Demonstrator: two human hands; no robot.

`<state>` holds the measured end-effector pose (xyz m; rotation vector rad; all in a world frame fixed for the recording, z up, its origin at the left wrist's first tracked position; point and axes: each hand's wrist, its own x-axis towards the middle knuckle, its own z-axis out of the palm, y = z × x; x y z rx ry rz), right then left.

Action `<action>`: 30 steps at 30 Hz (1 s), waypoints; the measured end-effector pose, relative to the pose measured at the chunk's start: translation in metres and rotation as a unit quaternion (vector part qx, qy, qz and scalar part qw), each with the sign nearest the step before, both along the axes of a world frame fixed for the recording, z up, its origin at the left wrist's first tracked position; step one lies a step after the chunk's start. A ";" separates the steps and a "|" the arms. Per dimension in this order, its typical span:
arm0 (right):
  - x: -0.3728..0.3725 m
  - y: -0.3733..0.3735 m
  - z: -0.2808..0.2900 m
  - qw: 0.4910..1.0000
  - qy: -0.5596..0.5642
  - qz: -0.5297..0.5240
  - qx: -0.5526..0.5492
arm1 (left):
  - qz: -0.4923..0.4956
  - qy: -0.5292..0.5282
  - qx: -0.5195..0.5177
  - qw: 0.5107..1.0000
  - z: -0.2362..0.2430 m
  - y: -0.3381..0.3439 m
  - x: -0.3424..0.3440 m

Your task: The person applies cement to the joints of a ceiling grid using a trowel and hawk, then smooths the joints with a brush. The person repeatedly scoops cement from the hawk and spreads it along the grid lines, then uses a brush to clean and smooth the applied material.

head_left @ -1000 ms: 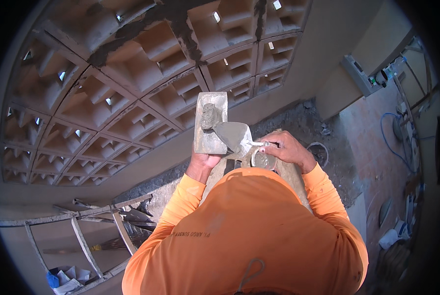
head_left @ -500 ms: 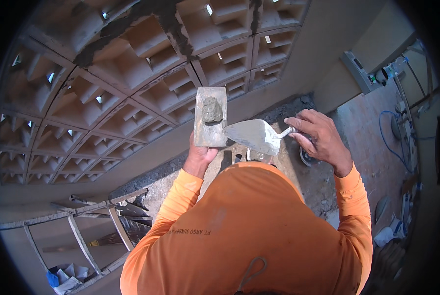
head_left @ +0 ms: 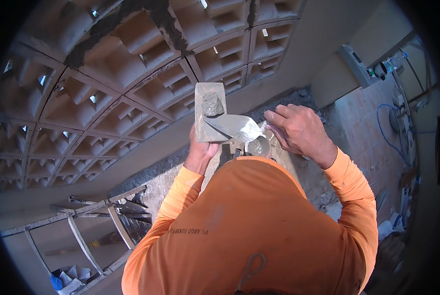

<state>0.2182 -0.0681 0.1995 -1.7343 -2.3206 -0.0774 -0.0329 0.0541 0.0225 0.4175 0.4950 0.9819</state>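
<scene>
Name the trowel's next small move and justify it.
Probably ease the trowel under the mortar lump: its blade, gripped by the right hand, overlaps the board close to the lump's near edge, while the left hand supports the board.

Trowel blade looks like smooth metal, glossy at one end; mortar lump is matt, rough. Board looks matt, scuffed. Shirt is matt cloth; wall blocks look matt.

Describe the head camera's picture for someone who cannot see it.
An orange-shirted person, seen from above, holds a flat board with a lump of grey mortar in the left hand and a trowel in the right hand. A wall of hollow square blocks fills the upper left.
</scene>
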 end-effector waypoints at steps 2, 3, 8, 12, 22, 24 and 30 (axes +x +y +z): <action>0.001 0.003 0.007 0.997 0.022 -0.001 -0.072 | 0.014 0.013 0.004 1.000 -0.007 -0.001 0.001; 0.002 0.005 0.009 0.994 0.033 -0.004 -0.108 | 0.020 0.014 -0.002 1.000 -0.012 0.000 0.002; 0.032 0.010 -0.033 0.887 0.324 0.050 -0.326 | -0.006 -0.008 -0.021 1.000 -0.026 -0.005 -0.012; 0.022 -0.005 -0.054 0.668 0.587 -0.044 -0.455 | 0.022 -0.014 -0.032 0.999 -0.039 -0.004 -0.035; -0.018 0.002 -0.049 0.426 0.901 -0.056 -0.055 | 0.010 0.024 -0.101 0.995 -0.036 -0.002 -0.124; -0.009 0.018 -0.059 0.415 0.907 -0.068 0.010 | 0.016 0.043 -0.113 0.993 -0.036 0.004 -0.127; 0.034 0.062 -0.074 0.407 0.903 -0.094 0.102 | 0.046 0.097 -0.140 0.984 -0.018 0.007 -0.108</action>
